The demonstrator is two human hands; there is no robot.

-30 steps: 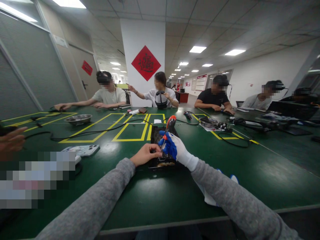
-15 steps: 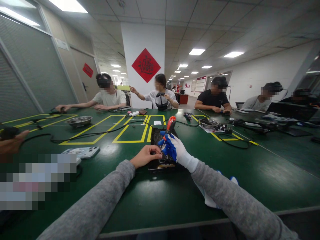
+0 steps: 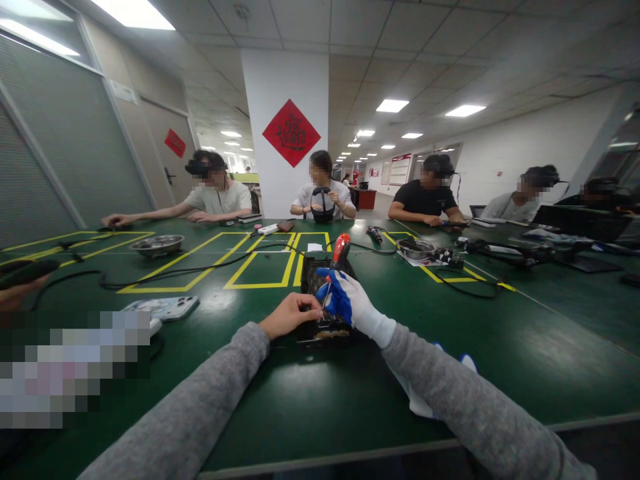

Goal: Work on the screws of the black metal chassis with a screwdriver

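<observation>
A black, box-like device (image 3: 311, 269) with its inside exposed lies on the green table in front of me. My right hand (image 3: 354, 303), in a white glove with blue-coated fingers, is closed round a screwdriver (image 3: 341, 248) with a red-orange and black handle. The screwdriver leans, its shaft pointing down into the device. My bare left hand (image 3: 290, 316) rests at the device's left side, thumb and fingers pinched together close to the screwdriver's tip. Whatever those fingertips pinch is too small to make out, and my gloved fingers hide part of the device.
Left of me lie a phone (image 3: 175, 307) and a metal bowl (image 3: 157, 245). Another bowl (image 3: 417, 249) with cables stands at the right. A spare glove (image 3: 423, 403) lies under my right forearm. Black cables (image 3: 200, 267) cross the yellow-taped table. Several people sit opposite.
My hands and the screwdriver stay almost in place over the device. Across the table, a person has drawn an outstretched arm back to a black headset. The view has shifted slightly.
</observation>
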